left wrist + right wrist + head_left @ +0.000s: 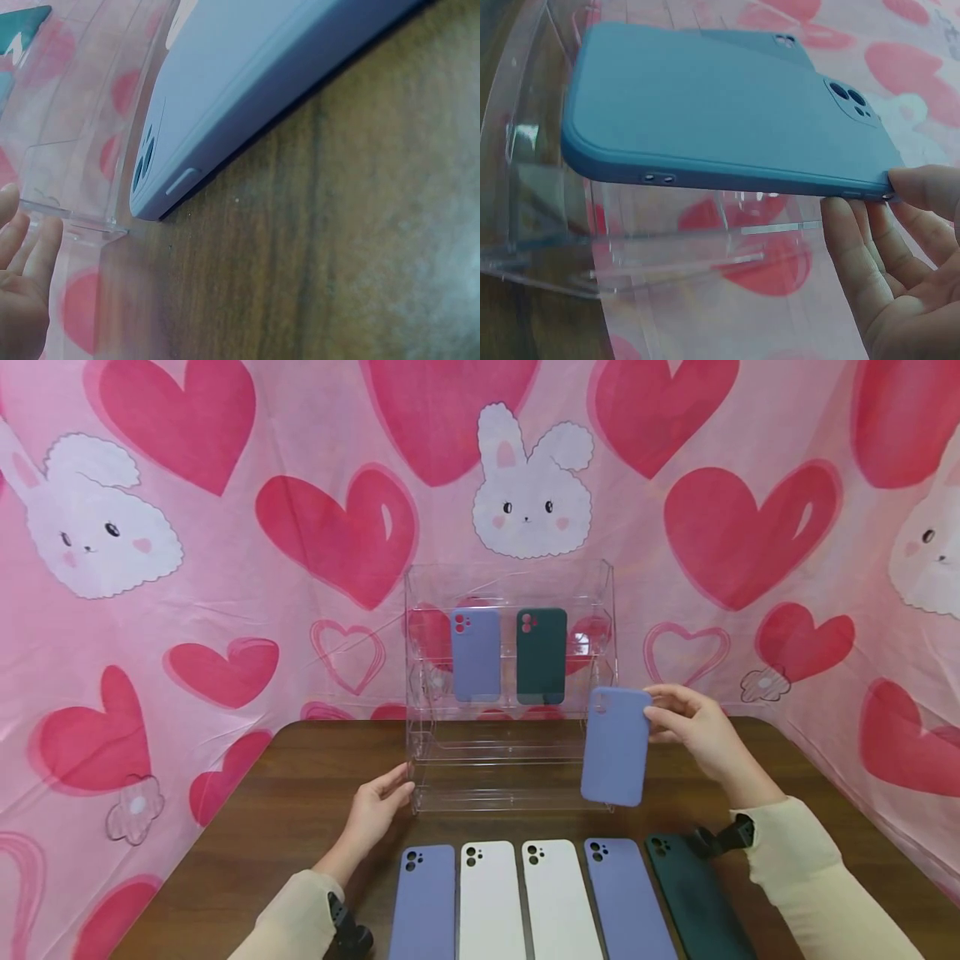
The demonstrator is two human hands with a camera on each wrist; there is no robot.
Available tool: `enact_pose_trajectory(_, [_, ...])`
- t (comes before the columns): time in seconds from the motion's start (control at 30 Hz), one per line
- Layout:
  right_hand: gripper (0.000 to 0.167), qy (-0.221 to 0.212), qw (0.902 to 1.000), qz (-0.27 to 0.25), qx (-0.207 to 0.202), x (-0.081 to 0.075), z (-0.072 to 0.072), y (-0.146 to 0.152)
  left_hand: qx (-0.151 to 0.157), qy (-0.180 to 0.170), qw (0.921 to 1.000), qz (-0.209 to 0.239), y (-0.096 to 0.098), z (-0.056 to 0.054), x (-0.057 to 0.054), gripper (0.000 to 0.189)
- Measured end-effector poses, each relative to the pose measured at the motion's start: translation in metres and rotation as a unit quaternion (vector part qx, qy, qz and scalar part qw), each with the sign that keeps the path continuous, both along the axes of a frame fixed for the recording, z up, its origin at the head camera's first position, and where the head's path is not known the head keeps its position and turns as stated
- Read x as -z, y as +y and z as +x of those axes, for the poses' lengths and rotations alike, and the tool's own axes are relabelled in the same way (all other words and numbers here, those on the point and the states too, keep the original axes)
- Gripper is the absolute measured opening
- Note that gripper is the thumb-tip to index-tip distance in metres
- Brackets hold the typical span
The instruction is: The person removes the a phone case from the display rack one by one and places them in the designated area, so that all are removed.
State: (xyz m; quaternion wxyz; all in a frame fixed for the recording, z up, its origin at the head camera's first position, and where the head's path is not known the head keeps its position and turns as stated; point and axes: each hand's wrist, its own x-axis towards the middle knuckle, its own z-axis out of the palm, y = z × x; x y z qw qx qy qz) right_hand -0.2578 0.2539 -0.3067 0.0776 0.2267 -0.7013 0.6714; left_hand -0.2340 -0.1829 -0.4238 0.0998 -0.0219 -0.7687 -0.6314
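Observation:
In the head view my right hand [693, 727] holds a lavender phone case [615, 747] by its upper right edge, thumb on one side and fingers on the other. The case hangs nearly upright before the right side of a clear tiered display stand [510, 762]. Looking bluish, the same case [697, 112] shows its back and camera cutout in the right wrist view. My left hand [372, 806] touches the stand's lower left edge with extended fingers. On an upper tier stand a lavender case [476, 656] and a dark green case [542, 660], side by side.
Along the near table lies a row of cases: lavender [423, 902], white [491, 902], white [558, 902], lavender [628, 902] and dark green [697, 893]. The brown wooden table [300, 827] meets a pink cloth [315, 635] printed with hearts and rabbits behind the stand.

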Motion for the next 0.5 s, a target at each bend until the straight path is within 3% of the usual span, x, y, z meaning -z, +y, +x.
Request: enact_pose_trajectory(0.5, [0.022, -0.032, 0.9989, 0.036, -0.003, 0.022, 0.006, 0.054, 0.003, -0.005, 0.9999, -0.009, 0.0, 0.001, -0.001, 0.043])
